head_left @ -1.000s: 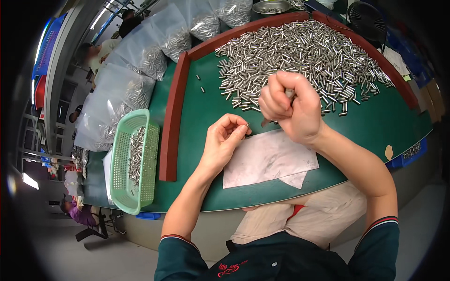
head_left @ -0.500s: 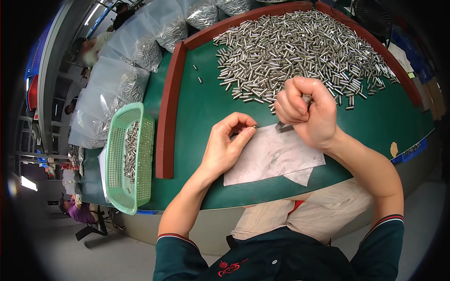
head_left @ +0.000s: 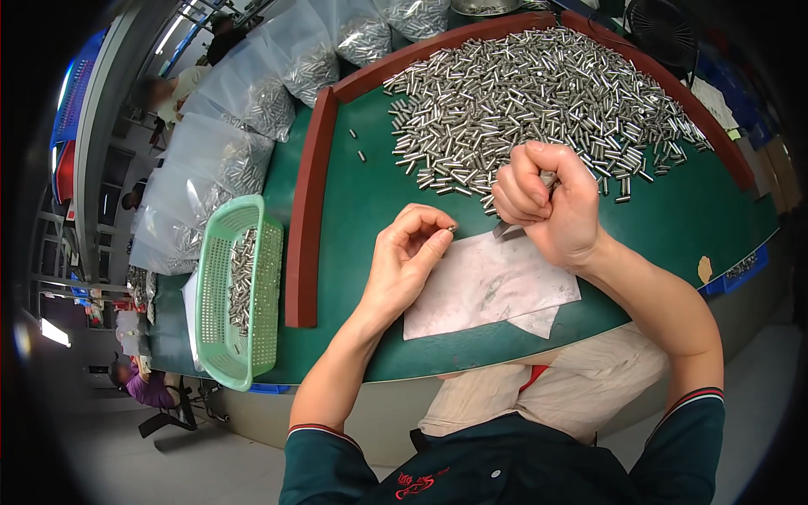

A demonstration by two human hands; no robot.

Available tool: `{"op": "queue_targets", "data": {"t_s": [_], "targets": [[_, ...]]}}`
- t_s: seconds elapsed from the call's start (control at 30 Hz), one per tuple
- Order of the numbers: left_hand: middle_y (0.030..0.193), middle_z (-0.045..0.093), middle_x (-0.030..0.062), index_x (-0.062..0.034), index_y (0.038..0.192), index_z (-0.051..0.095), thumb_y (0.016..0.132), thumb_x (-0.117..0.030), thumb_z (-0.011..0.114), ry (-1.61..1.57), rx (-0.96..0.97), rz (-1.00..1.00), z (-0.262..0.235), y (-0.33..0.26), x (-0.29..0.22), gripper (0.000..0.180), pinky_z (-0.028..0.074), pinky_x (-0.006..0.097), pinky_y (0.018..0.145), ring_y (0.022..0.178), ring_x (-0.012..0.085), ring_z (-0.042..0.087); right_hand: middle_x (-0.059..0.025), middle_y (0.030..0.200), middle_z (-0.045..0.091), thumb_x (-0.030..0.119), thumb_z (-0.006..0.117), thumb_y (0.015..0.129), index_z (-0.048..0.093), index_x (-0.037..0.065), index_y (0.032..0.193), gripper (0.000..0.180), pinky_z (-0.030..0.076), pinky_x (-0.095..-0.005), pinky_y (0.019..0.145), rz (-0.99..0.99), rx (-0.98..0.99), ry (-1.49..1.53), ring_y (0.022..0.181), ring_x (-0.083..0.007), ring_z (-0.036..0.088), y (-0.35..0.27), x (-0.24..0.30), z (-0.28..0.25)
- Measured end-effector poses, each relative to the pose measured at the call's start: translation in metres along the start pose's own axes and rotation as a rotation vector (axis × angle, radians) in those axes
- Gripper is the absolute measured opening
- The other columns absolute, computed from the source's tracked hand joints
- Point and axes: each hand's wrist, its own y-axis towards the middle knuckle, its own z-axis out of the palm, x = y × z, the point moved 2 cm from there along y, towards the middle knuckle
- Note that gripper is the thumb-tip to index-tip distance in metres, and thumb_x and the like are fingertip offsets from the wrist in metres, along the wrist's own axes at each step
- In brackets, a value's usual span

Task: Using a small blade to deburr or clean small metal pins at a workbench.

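Between the thumb and index finger of my left hand (head_left: pixel 406 259) a small metal piece (head_left: pixel 452 229) is pinched; only its end shows. My right hand (head_left: pixel 551 202) is curled into a fist around a flat grey metal tool (head_left: pixel 505 231), whose blade-like end sticks out below the fingers. Most of that tool is hidden, so its kind cannot be made out. Under and between both hands lies a stained whitish cloth (head_left: pixel 497 290) on the green table (head_left: pixel 362 219). Just beyond the right hand spreads a big heap of short shiny metal pins (head_left: pixel 539 101).
Red-brown wooden bars (head_left: pixel 305 244) border the work area. To the left stands a light green basket (head_left: pixel 271 295) holding more pins, beside clear plastic bags (head_left: pixel 231 156) filled with pins. A dark fan (head_left: pixel 665 29) is at the far right. Two loose pins lie near the left bar.
The whole view has shifted slightly. My left hand, still pinching the small piece, has drawn a little away from the right one; the right fist keeps its grip on the tool.
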Motion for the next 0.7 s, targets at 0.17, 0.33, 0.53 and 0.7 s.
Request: {"op": "queue_targets", "data": {"t_s": [0.17,0.33,0.53,0.7], "targets": [[0.081,0.055,0.0041,0.0006,0.093,0.055,0.088,-0.012,0.050,-0.471,0.103,-0.220,-0.0023,-0.0011,-0.0024,0.014,0.042,0.020,0.062,0.067,0.0077,0.050,0.0026,0.043,0.025,0.019,0.030,0.084,0.029,0.011,0.052,0.033,0.016,-0.0239,0.039,0.005,0.015,0.012,0.039,-0.0069,0.019,0.0008,-0.0003,-0.0020],[0.079,0.057,0.0047,0.0037,0.100,0.054,0.088,-0.014,0.050,-0.600,0.115,-0.358,-0.0045,0.0008,-0.0003,0.022,0.044,0.020,0.061,0.065,0.0072,0.051,0.0023,0.042,0.025,0.021,0.030,0.086,0.030,0.011,0.051,0.036,0.017,-0.0240,0.040,0.014,0.023,0.011,0.039,-0.0074,0.019,0.0024,-0.0011,-0.0022],[0.082,0.059,0.0071,0.0047,0.104,0.053,0.088,-0.013,0.050,-0.647,0.144,-0.407,-0.0079,0.0019,-0.0013,0.024,0.048,0.020,0.064,0.067,0.0072,0.055,0.0022,0.041,0.025,0.022,0.030,0.086,0.030,0.011,0.051,0.037,0.017,-0.0241,0.040,0.021,0.022,0.013,0.039,-0.0078,0.019,0.0046,-0.0012,-0.0046],[0.085,0.059,0.0077,0.0043,0.104,0.053,0.087,-0.010,0.051,-0.590,0.122,-0.335,-0.0060,0.0016,-0.0005,0.022,0.049,0.021,0.069,0.071,0.0088,0.056,0.0023,0.041,0.025,0.021,0.031,0.086,0.031,0.011,0.051,0.036,0.016,-0.0244,0.039,0.022,0.019,0.019,0.039,-0.0077,0.018,0.0050,0.0003,-0.0047]]}}
